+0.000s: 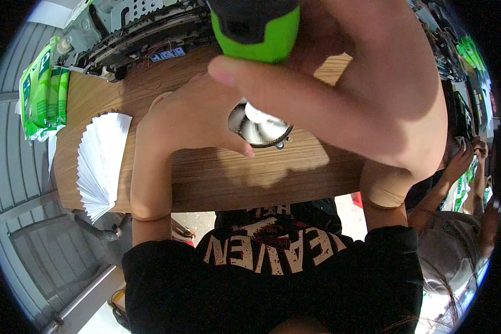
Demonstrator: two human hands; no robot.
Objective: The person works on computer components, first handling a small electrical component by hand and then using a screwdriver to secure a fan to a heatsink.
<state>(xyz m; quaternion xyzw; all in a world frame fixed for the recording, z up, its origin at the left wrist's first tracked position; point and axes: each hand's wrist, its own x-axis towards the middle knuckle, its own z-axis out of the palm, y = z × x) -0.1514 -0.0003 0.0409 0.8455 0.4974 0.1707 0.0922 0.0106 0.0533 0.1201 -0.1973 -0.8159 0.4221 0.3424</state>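
Close to the camera, my right hand point(339, 106) is closed around a green and black power screwdriver point(256, 33), whose upper part is cut off by the top edge. Its tip is hidden. Below, on the wooden table, lies a round cooling fan point(267, 132) with silvery fins, a white centre and a dark rim with small screw posts. My left hand point(189, 117) reaches over the table and grips the fan's left side, the thumb at its near edge. Its other fingers are mostly hidden behind my right hand.
A fanned stack of white folded paper point(103, 161) lies at the table's left. Green packages point(42, 92) stand behind it. Along the back are an opened machine frame point(145, 42) and a small blue and white piece point(168, 54). Another person's arm point(456, 167) shows at right.
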